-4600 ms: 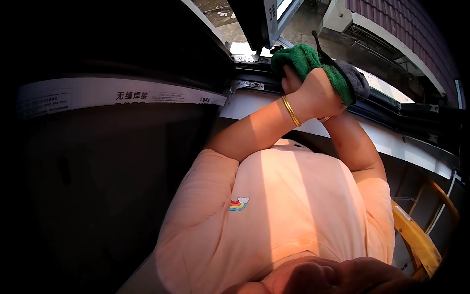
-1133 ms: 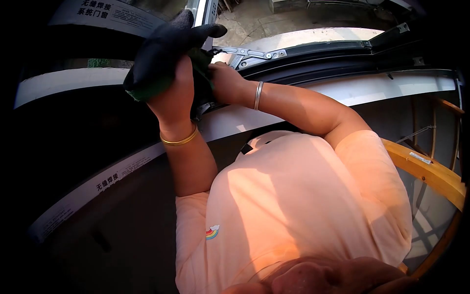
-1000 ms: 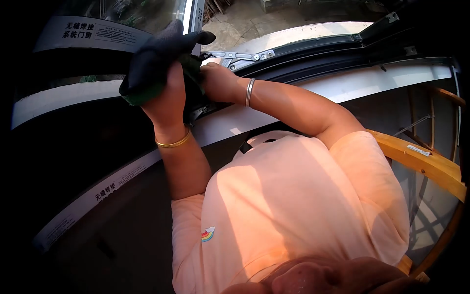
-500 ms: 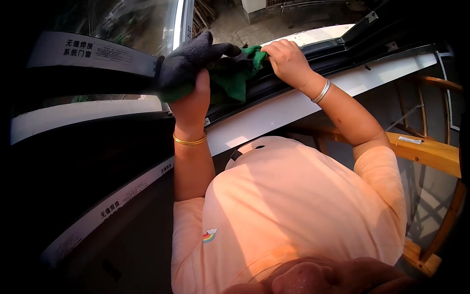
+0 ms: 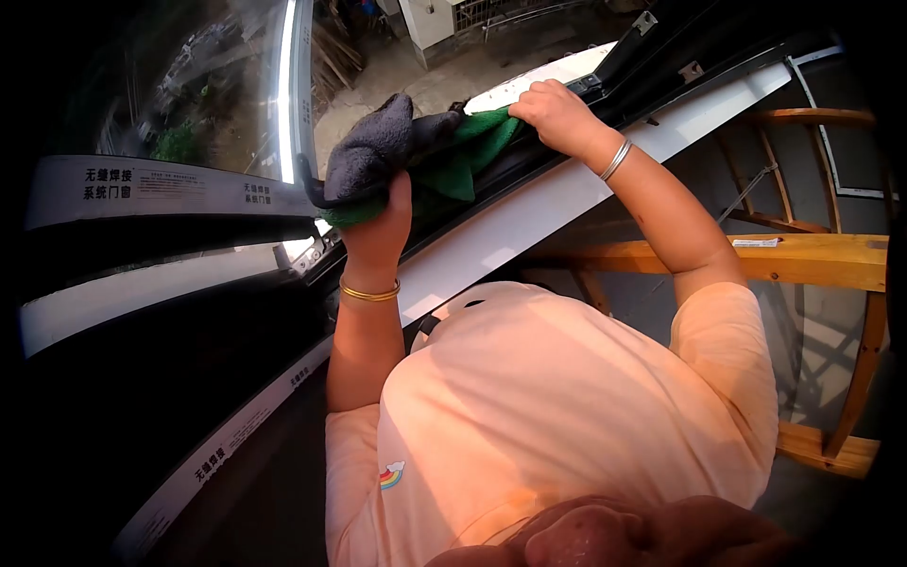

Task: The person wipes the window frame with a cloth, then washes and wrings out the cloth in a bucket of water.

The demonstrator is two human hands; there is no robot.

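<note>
A grey and green cloth (image 5: 368,156) is bunched over my left hand (image 5: 378,227), whose thumb presses on its near side. The other fingers are hidden by the cloth. Its green part stretches rightward to my right hand (image 5: 557,118), which pinches the end in its closed fingertips. Both hands are over the black window frame (image 5: 675,90), above the pale sill strip (image 5: 510,241). A black cord or strap (image 5: 307,184) loops at the cloth's left side.
An opened window sash (image 5: 189,194) with printed labels spans the left. Metal hardware (image 5: 307,255) sits at the frame corner below the cloth. On the right stands a yellow wooden structure (image 5: 831,260). Ground and stacked poles (image 5: 333,57) lie outside.
My right hand has moved from beside my left hand out to the right, drawing the green part of the cloth with it. The view has turned, showing more of the wooden structure.
</note>
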